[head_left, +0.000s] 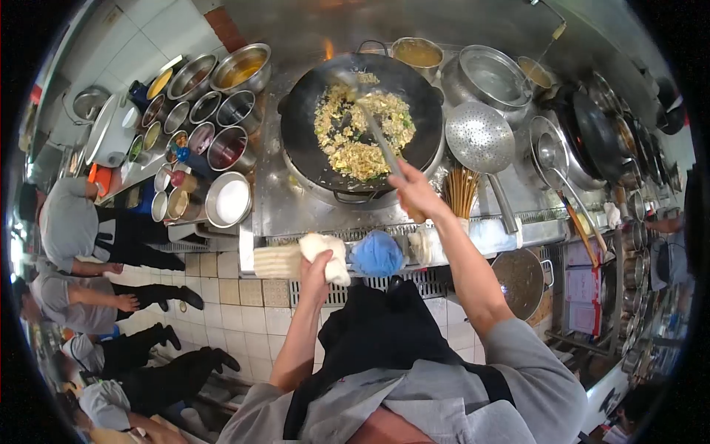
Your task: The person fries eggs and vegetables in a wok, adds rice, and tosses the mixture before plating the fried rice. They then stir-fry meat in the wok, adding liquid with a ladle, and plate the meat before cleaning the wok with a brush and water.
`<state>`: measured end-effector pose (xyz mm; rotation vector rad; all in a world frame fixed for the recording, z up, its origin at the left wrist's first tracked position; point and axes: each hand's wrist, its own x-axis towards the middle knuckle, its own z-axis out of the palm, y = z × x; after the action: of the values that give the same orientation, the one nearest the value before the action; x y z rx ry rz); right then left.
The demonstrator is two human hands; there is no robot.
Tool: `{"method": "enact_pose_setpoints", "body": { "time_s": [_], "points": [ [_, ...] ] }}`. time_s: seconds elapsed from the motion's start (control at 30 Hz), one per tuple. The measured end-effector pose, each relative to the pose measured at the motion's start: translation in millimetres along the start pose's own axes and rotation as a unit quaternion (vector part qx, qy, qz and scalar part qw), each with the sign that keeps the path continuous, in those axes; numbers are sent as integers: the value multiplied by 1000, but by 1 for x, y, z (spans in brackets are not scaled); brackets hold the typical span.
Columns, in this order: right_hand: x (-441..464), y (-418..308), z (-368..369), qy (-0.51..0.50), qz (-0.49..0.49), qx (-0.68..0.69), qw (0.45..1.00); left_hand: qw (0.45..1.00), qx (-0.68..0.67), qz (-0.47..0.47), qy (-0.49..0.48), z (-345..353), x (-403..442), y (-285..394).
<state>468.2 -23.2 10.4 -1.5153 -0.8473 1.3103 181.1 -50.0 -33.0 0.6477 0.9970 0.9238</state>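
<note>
My right hand [416, 192] is closed around the grip of a long-handled wok ladle [380, 139]. Its shaft reaches over the large black wok [425, 122], and its head is smeared by motion near the far side. Fried rice [370, 159] with bits of egg and green is spread in a loose ring on the wok's bottom. At the stove's front edge, my left hand [316, 275] grips a folded white cloth [325, 250]. Right of that cloth lies a crumpled blue cloth [377, 253].
Steel bowls and tubs of ingredients crowd the left, including a bowl of white granules [228, 200]. To the right are a perforated strainer [479, 137], a bamboo brush [461, 194] and a lidded pot [495, 78]. Flame shows behind the wok. Several people stand at left.
</note>
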Motion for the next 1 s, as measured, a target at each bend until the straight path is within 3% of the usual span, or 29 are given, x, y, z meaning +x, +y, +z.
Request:
{"method": "enact_pose_setpoints", "body": {
  "time_s": [0.07, 0.17, 0.23, 0.33, 0.5, 0.63, 0.7, 0.8, 0.9, 1.0],
  "points": [
    [-29, -6, 22, -46, -26, -68, 996, 1000, -8, -9, 2, -4, 0, -2],
    [-105, -1, 15, -57, 9, -210, 976, 999, -13, -12, 34, -21, -9, -7],
    [-145, 16, 1, -24, -45, -290, 956, 998, -25, -21, 55, -42, -16, -12],
    [-127, 41, -30, 67, -96, -434, 893, 996, -41, -43, 63, -52, -17, -16],
    [-51, 16, -31, 148, -48, -443, 883, 998, -31, -49, 0, -29, 5, -18],
    [-125, 37, -24, 144, -28, -503, 852, 998, -41, -41, 20, -33, -3, -10],
    [-185, 35, -20, 109, 35, -521, 846, 995, -78, -57, 16, -54, -5, -17],
    [-208, 27, -24, 87, 35, -539, 837, 996, -77, -50, 8, -53, -1, -18],
    [-137, 11, -38, 123, 9, -554, 823, 999, -12, -28, -21, -29, 32, -17],
    [-75, 22, -46, 173, -38, -556, 812, 994, -31, -102, -28, 12, 74, 0]
  ]
}}
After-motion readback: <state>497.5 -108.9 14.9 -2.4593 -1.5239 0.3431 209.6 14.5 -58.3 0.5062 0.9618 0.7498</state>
